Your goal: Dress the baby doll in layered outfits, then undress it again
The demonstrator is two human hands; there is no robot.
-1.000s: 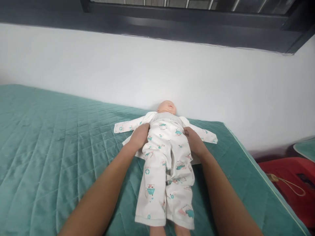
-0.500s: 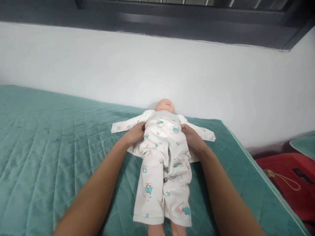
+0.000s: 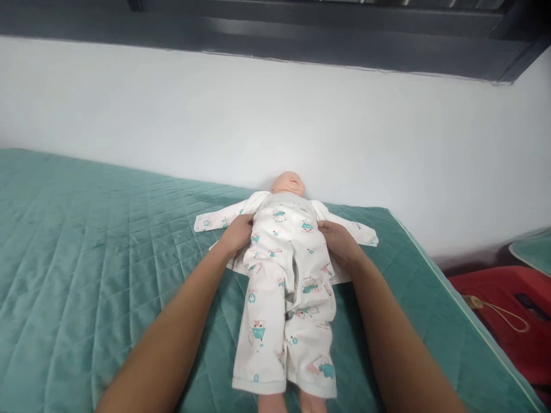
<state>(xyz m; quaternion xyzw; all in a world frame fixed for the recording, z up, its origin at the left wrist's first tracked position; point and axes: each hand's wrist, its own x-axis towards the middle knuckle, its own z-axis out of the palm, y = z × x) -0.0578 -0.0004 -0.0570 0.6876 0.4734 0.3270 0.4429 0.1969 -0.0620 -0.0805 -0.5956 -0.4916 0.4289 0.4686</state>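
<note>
A baby doll (image 3: pixel 287 183) lies on its back on the green quilted pad (image 3: pixel 129 275), head against the wall and feet towards me. It wears white printed baby trousers (image 3: pixel 263 312), pulled high over the torso. Under it a matching white baby top (image 3: pixel 364 234) is spread, sleeves out to both sides. At the left side of the trousers, my left hand (image 3: pixel 239 234) is closed on the fabric edge, its fingertips partly hidden. My right hand (image 3: pixel 338 240) pinches the opposite side at about the same height.
A white wall (image 3: pixel 275 120) rises right behind the doll's head, below a dark window frame (image 3: pixel 275 34). The pad's edge runs down the right side. Beyond it sits a red object (image 3: pixel 503 327) with a pale cord (image 3: pixel 501 310).
Both hands stay at the sides of the trousers, with only a slight shift of the left hand and wrist. The camera view has tilted slightly downward.
</note>
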